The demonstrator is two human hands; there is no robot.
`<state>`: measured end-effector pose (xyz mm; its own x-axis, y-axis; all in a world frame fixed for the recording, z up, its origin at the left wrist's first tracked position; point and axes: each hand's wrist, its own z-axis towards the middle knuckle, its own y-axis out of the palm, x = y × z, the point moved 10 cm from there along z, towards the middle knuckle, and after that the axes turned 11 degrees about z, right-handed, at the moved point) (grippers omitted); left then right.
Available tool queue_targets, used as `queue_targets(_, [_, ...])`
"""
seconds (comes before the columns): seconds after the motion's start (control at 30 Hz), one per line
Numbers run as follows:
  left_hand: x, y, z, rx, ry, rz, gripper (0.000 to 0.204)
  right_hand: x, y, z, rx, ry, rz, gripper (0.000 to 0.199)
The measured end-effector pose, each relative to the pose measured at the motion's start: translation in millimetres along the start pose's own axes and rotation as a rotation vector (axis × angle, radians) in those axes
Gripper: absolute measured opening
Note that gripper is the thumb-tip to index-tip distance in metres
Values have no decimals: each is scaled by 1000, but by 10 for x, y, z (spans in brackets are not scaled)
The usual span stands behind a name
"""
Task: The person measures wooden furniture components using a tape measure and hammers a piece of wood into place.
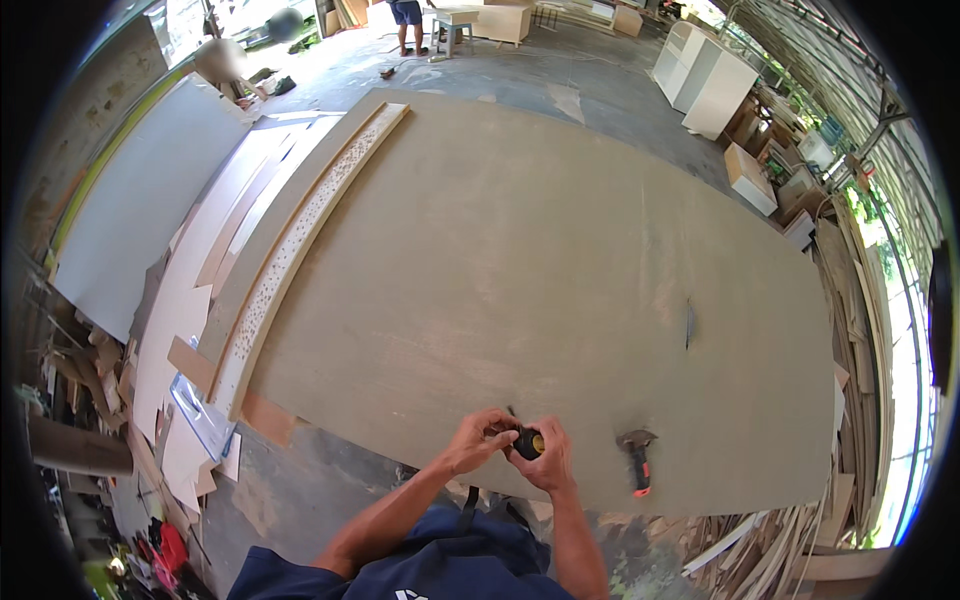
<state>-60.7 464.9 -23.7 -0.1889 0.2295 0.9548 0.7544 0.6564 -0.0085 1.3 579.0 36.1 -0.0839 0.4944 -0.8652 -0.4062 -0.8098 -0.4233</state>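
Observation:
A black and yellow tape measure (529,443) sits near the front edge of a large brown board (520,270). My right hand (549,462) is closed around its body. My left hand (479,438) grips it from the left side, fingers curled at its top. Both hands touch each other over the tape measure. A hammer (638,460) with a dark head and orange-tipped handle lies on the board just right of my right hand. A dark thin pencil-like object (688,323) lies farther right on the board.
A long speckled strip (300,235) runs along the board's left edge, with pale panels (150,200) stacked beyond it. White cabinets (705,75) stand at the far right. Wood offcuts (770,545) pile at the lower right. A person (407,20) stands far off on the concrete floor.

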Motion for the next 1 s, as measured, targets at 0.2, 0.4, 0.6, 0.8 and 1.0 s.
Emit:
queue_targets(0.2, [-206,539,204,-8,-12,-350,15,315,-645,-171,-225,18,-34,41])
queue_targets(0.4, [-367,-671,205,394,110,-520,18,1232,-1771,-161,-164,149,-177,35])
queue_targets(0.6, [-511,-2760,122,892,86,-524,35,2466,-3340,-288,-103,175,-417,46])
queue_targets(0.8, [-698,-3777,85,1217,145,-656,23,2781,-4173,-43,-97,326,-473,30])
queue_targets(1.0, [-693,-2775,1413,926,41,-527,13,2804,-3657,390,-138,159,-386,22])
